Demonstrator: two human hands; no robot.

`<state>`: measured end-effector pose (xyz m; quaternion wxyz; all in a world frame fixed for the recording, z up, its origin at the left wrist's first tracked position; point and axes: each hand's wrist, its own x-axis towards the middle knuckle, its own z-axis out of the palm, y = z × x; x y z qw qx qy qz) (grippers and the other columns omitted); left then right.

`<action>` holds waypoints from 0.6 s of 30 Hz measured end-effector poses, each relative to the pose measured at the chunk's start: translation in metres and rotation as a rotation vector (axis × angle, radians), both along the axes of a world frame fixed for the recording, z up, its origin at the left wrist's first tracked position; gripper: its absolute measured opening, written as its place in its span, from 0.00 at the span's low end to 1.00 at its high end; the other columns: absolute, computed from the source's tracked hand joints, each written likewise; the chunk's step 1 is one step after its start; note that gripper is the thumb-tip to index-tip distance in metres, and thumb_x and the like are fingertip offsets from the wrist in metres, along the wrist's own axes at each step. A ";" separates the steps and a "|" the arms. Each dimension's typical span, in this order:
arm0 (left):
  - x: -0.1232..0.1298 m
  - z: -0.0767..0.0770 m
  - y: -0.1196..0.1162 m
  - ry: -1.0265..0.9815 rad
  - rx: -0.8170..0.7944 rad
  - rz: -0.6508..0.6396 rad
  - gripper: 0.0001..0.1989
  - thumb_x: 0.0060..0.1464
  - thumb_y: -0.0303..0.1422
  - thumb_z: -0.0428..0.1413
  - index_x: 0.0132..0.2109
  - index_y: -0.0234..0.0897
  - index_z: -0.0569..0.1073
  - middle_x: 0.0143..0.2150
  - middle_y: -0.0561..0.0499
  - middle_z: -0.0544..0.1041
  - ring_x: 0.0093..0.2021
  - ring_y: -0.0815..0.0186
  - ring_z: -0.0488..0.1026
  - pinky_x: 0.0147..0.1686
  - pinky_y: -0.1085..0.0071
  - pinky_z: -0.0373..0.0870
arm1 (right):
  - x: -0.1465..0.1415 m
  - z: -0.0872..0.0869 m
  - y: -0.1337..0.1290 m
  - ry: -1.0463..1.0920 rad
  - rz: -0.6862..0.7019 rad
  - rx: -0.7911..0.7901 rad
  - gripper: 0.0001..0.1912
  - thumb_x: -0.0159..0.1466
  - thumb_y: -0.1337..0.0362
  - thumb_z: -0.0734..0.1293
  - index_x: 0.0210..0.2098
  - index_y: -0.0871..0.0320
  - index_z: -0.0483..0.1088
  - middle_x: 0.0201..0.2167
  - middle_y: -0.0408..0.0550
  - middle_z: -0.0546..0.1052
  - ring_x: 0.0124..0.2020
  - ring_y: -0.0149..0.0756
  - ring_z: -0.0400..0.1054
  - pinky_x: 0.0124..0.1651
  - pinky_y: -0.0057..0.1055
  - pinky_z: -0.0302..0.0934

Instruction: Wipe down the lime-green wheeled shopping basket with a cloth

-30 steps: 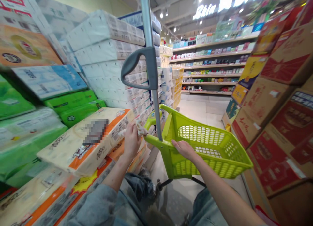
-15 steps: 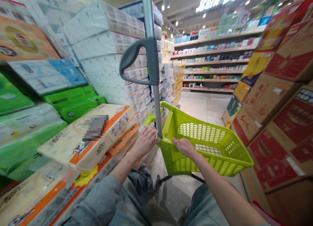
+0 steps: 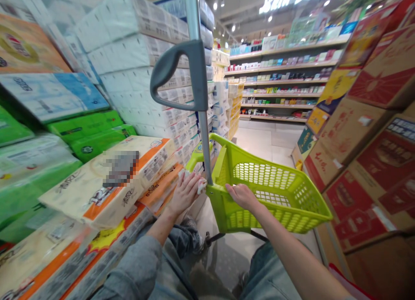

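A lime-green shopping basket cart (image 3: 275, 170) with perforated sides stands in front of me, its basket holding nothing that I can see. My right hand (image 3: 241, 196) is closed over the near rim. To its left, my left hand (image 3: 185, 193) presses a crumpled white tissue or cloth (image 3: 201, 186) against the green handle frame (image 3: 192, 161); its fingers cover most of the tissue. Between the hands and just beyond rises the cart's metal pole (image 3: 205, 148). A grey looped grip (image 3: 201, 77) is fixed to that pole, above both hands.
Packs of tissue paper (image 3: 113, 179) are piled close on my left, with a tall white stack (image 3: 129, 66) behind. Cardboard cartons (image 3: 366, 131) line the right side. Shelves (image 3: 275, 81) of small boxes stand ahead across the tiled floor (image 3: 259, 133). My legs are beneath the cart's near side.
My left hand has slid a little left and toward me along the frame with the tissue, more of which now shows. The right hand keeps its hold. My view has shifted slightly.
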<state>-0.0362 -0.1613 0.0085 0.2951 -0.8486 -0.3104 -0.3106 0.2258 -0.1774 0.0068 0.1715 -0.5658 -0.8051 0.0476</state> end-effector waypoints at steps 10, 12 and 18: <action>0.017 0.048 0.032 -0.219 -0.296 -0.122 0.14 0.54 0.36 0.46 0.25 0.37 0.69 0.27 0.47 0.73 0.34 0.64 0.70 0.42 0.65 0.66 | 0.000 -0.001 0.003 -0.020 0.011 0.005 0.39 0.67 0.51 0.39 0.20 0.58 0.71 0.20 0.50 0.74 0.25 0.31 0.68 0.31 0.26 0.49; 0.021 0.058 0.035 -0.148 -0.392 -0.102 0.17 0.55 0.36 0.45 0.21 0.37 0.68 0.23 0.48 0.70 0.29 0.66 0.68 0.37 0.69 0.65 | 0.000 -0.001 0.004 -0.014 0.016 0.008 0.39 0.68 0.51 0.39 0.19 0.58 0.71 0.19 0.50 0.74 0.25 0.31 0.68 0.31 0.27 0.49; 0.031 0.081 0.037 0.145 -0.535 0.064 0.24 0.57 0.39 0.42 0.17 0.36 0.68 0.18 0.48 0.69 0.22 0.67 0.66 0.28 0.72 0.59 | 0.000 -0.001 0.003 0.010 0.015 0.030 0.37 0.68 0.51 0.41 0.19 0.57 0.70 0.19 0.49 0.74 0.25 0.31 0.68 0.31 0.27 0.48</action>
